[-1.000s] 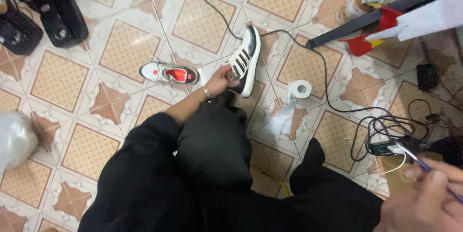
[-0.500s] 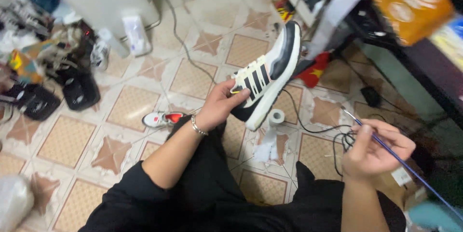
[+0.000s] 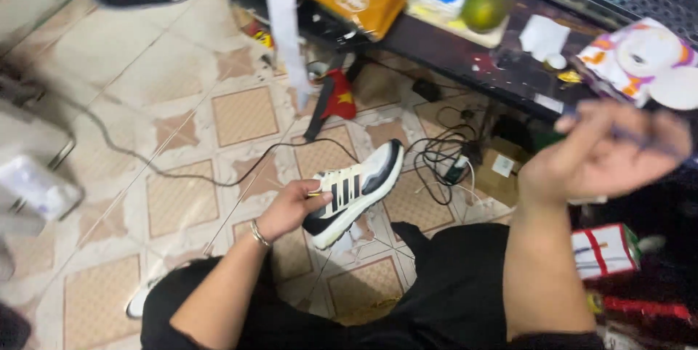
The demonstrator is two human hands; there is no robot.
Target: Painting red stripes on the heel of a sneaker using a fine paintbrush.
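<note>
The sneaker (image 3: 354,194) is white and grey at the toe, black at the heel, with dark stripes across its pale side and a thick whitish sole. It is held in the air above the tiled floor, tilted, toe pointing up and to the right, sole turned down and right. The brush (image 3: 625,134) is a thin, dark, blurred stick lying across raised fingers; its tip cannot be made out.
</note>
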